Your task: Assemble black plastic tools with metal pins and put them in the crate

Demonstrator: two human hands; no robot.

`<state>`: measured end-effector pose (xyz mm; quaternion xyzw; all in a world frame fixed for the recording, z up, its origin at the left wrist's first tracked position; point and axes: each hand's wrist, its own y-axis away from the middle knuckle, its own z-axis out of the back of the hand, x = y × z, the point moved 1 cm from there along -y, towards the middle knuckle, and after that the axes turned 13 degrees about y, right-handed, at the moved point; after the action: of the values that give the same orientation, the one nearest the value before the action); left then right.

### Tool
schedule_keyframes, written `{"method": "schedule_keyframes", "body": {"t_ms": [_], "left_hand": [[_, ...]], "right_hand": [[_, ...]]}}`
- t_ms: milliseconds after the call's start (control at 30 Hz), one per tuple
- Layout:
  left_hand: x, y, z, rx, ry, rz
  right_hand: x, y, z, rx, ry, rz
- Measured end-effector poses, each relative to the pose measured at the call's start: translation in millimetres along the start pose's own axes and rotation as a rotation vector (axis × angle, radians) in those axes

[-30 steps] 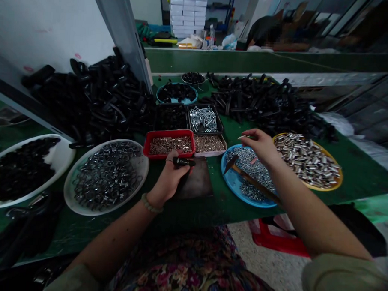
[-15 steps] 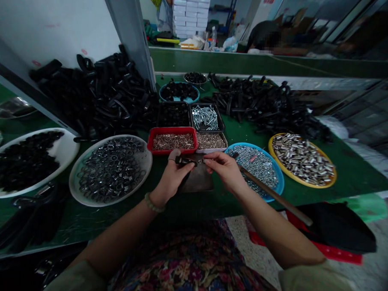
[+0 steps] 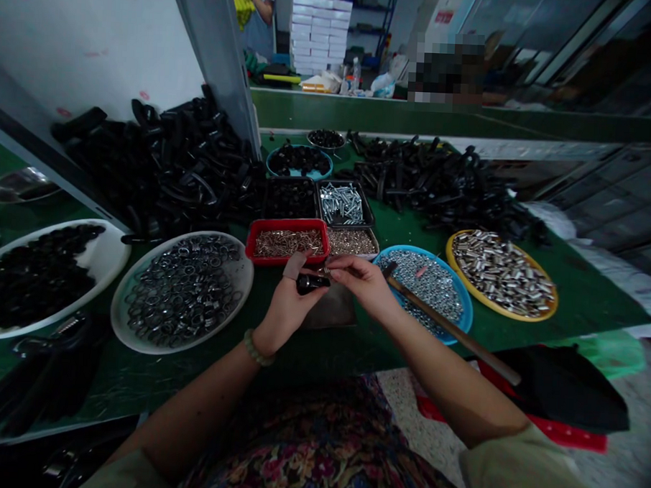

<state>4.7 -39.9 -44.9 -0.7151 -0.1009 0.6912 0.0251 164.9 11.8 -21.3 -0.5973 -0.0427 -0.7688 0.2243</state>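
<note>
My left hand (image 3: 286,303) is closed around a glossy black part (image 3: 311,282), with a wrapped fingertip behind it. Against that part's far end, my right hand (image 3: 360,280) pinches a small shiny metal piece (image 3: 325,271), too small to name. The fingertips of both hands nearly meet. Below them a dark metal plate (image 3: 330,309) lies on the green table. Just beyond my hands are a red tray (image 3: 248,249) of small copper-coloured pins and a pale tray (image 3: 376,252) of tiny metal pieces.
A hammer (image 3: 456,330) rests across the blue tray (image 3: 467,315) of small metal nuts. The yellow tray (image 3: 550,311) holds metal cylinders, the white tray (image 3: 117,328) metal rings. Black parts are heaped at left (image 3: 194,166) and right (image 3: 415,176). A person (image 3: 258,14) stands at the back.
My right hand has moved left, bringing the small metal piece up to the black part. The black part has turned in my left hand, and the view has shifted slightly.
</note>
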Motion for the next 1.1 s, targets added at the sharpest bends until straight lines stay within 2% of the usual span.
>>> {"method": "schedule_keyframes", "body": {"t_ms": [133, 233, 300, 400, 467, 567, 600, 633, 667, 700, 767, 800, 867, 933, 1000, 1100], "left_hand": [[0, -3, 1, -0.007, -0.008, -0.011], [-3, -4, 2, 0.000, 0.015, -0.011], [-5, -4, 4, 0.015, 0.026, 0.008], [-8, -8, 7, 0.067, 0.010, 0.069], [-8, -16, 6, 0.179, -0.014, 0.125], [-9, -31, -1, 0.473, 0.062, 0.286], [-11, -35, -4, 0.540, 0.123, 0.342], [-13, -38, -6, 0.560, 0.193, 0.393], [-17, -40, -8, 0.526, 0.263, 0.435], [-21, -41, -7, 0.445, 0.319, 0.463], [-29, -38, -2, 0.234, 0.378, 0.481], [-33, -35, 3, 0.142, 0.382, 0.474], [-39, -30, 14, 0.031, 0.317, 0.411], [-43, -27, 26, 0.021, 0.172, 0.325], [-45, -27, 33, 0.025, -0.009, 0.226], [-50, -29, 37, -0.008, -0.163, 0.055]], "right_hand": [[-2, 0, 2, 0.021, 0.128, 0.104], [-4, 1, 3, 0.051, 0.235, 0.260], [-5, 2, 8, 0.062, 0.303, 0.364], [2, 5, 20, 0.130, 0.396, 0.444], [13, 3, 27, 0.256, 0.490, 0.487], [26, -16, 38, 0.591, 0.635, 0.554], [26, -28, 45, 0.676, 0.670, 0.541], [22, -44, 54, 0.693, 0.722, 0.483], [14, -61, 66, 0.636, 0.814, 0.368], [3, -80, 83, 0.495, 0.936, 0.202], [-25, -112, 124, 0.076, 1.299, -0.257], [-40, -124, 145, -0.017, 1.369, -0.357], [-70, -139, 184, -0.121, 1.441, -0.466], [-97, -145, 214, -0.181, 1.478, -0.510], [-119, -148, 232, -0.226, 1.502, -0.514], [-139, -153, 241, -0.274, 1.508, -0.482]]}}
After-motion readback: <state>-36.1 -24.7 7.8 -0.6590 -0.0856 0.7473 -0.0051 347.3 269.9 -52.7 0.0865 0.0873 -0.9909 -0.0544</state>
